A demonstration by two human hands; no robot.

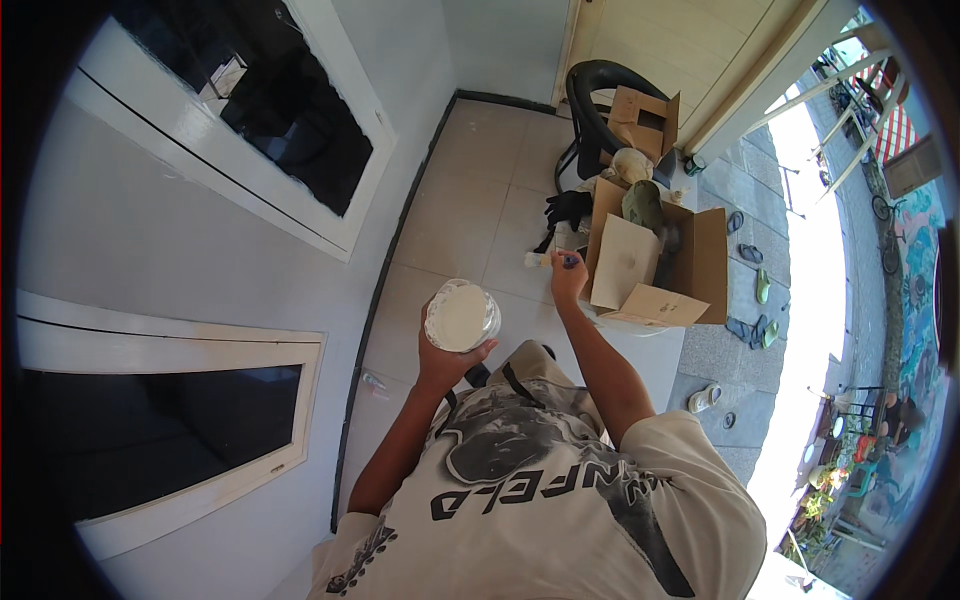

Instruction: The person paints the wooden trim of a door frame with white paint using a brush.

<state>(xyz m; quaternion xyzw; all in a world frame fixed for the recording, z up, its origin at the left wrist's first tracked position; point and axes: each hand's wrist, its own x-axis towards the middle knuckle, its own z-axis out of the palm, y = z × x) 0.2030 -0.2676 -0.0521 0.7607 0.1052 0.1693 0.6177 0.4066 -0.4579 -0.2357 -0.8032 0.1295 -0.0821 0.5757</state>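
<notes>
My left hand [440, 366] is wrapped round a clear plastic tub [492, 318], holding it up in front of my body. Thick off-white paint [461, 313] fills the tub close to its rim, with smears along the edge. To the right of it, my right hand [567, 282] is closed on a paintbrush [538, 259]. Its pale-coated bristles point left, apart from the tub, and a dark blue handle end sticks out by my fingers. The open cardboard box [712, 265] is just beyond my right hand.
A black chair [590, 105] with a smaller carton [640, 125] stands by the door. Near the big box lies a black glove-like item [568, 208]. White-framed windows [345, 235] line the grey wall at left. Sandals [763, 287] lie on the paving at right.
</notes>
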